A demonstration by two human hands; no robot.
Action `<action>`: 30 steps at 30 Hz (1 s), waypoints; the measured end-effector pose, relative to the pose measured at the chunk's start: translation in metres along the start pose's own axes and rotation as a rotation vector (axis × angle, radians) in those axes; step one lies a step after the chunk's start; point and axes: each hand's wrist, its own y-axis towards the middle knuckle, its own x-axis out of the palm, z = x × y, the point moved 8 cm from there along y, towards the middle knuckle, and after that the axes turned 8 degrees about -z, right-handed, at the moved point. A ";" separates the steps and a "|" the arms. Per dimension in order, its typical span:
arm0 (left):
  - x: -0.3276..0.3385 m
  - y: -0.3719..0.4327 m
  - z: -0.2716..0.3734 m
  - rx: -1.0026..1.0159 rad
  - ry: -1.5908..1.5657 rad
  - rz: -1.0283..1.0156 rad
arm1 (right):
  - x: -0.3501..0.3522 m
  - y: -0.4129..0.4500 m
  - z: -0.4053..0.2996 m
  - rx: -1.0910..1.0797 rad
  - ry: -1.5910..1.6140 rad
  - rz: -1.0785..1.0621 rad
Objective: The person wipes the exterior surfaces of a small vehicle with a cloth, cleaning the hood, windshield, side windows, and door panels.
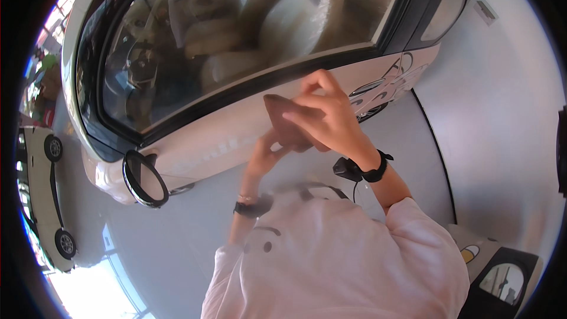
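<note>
A folded brown cloth (290, 119) is held up before my chest, close to the side of a small pale car (212, 141). My right hand (332, 110) pinches it from above, the thumb lying across its face and the other fingers bent. Lower down, my left hand (266, 153) grips the bottom part of the same cloth; motion blurs it, and its fingers are partly hidden behind the fabric. Just beyond both hands is the car's door, with the side window (230, 53) above and the door handle (367, 87) to the right.
The round wing mirror (145, 179) juts out at the left. Black straps with small devices sit on both wrists, the right one (376, 166) trailing a cable. Another car (42, 195) stands far left, and one more (496, 270) is behind me at lower right. A pale wall (491, 110) rises at right.
</note>
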 end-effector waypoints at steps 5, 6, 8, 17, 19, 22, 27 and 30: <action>-0.009 -0.010 -0.011 -0.181 -0.068 0.058 | -0.030 -0.011 -0.016 -0.010 -0.213 0.062; -0.012 -0.010 -0.010 -0.176 -0.065 0.052 | -0.036 -0.014 -0.008 0.153 -0.151 0.059; -0.020 -0.012 -0.019 -0.254 0.006 -0.015 | -0.046 -0.028 0.012 0.327 -0.152 0.054; -0.091 -0.033 0.023 -0.269 0.303 0.208 | -0.038 -0.092 0.089 0.677 0.616 0.300; -0.091 -0.026 0.045 -0.305 0.318 0.203 | -0.032 -0.089 0.085 0.590 0.675 0.376; -0.111 -0.029 0.042 -0.185 0.192 0.246 | -0.030 -0.053 0.059 0.171 0.564 0.409; -0.103 -0.018 0.090 0.124 -0.263 0.382 | -0.030 0.013 0.030 -0.168 -0.134 0.255; -0.098 0.003 0.105 0.199 -0.401 0.444 | -0.034 0.068 0.047 -0.231 -0.196 0.058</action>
